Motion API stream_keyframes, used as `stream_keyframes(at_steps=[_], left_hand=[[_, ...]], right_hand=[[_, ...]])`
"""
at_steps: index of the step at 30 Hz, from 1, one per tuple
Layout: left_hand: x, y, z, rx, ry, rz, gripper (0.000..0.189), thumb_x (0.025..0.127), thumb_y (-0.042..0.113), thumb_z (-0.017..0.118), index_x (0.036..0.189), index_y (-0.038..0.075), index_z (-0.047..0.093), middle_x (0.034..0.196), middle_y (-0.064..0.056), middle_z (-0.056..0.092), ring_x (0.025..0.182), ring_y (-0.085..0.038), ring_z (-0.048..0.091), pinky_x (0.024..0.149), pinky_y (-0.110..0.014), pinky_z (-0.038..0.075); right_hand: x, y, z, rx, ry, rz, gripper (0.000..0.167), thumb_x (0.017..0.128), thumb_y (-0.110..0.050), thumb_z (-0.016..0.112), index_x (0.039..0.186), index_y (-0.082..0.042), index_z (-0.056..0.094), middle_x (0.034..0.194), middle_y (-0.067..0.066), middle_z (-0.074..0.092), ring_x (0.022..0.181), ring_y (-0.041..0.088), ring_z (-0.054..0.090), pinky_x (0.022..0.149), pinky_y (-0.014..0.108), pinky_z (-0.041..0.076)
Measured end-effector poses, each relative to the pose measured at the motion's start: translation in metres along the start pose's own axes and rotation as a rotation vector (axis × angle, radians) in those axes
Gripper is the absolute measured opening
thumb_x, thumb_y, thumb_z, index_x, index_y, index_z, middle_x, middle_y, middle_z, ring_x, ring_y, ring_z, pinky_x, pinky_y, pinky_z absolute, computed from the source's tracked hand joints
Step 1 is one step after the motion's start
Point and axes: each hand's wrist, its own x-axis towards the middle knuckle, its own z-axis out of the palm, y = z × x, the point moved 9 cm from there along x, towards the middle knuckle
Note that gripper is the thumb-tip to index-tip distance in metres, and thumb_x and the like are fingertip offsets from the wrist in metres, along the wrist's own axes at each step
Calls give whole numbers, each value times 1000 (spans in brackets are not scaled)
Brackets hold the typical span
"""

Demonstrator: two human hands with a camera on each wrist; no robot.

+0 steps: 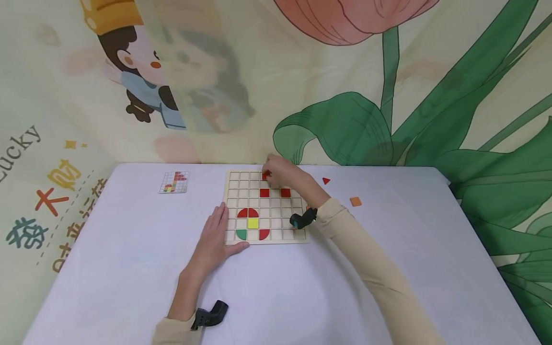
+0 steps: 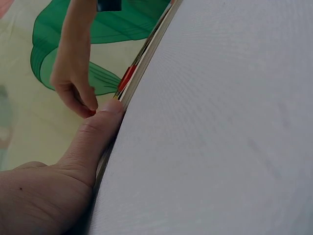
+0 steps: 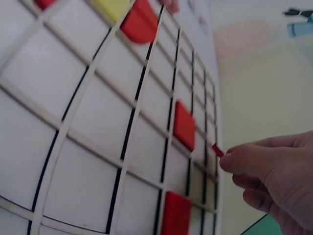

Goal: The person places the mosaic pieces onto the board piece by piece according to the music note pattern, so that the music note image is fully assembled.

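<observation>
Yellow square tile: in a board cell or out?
In: the head view shows the yellow square tile within a cell of the grid board, just below a red quarter-circle tile.

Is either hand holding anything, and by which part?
The right hand pinches a small red piece by one end. The left hand holds nothing, resting against the board's left and near edges.
</observation>
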Motion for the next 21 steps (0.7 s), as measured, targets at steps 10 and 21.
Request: stream_keyframes(at_steps=[10,21], left_hand=[[0,0,-1,11,-9,-3,112,75,43,80,155,4,13,164,-14,9,151,-34,9,117,-54,29],[0,0,-1,5,8,6,112,74,43,81,155,4,14,164,-13,10,152,-32,8,118,-52,29]], right_hand=[[17,7,14,-28,-46,-37,21,95,-10,60,111,-8,73,104,10,62,92,20,51,80,27,47],[4,-9,21,-161,-63,-25,24,99,-12,51,113,-5,69,120,12,61,106,23,57,94,31,51]])
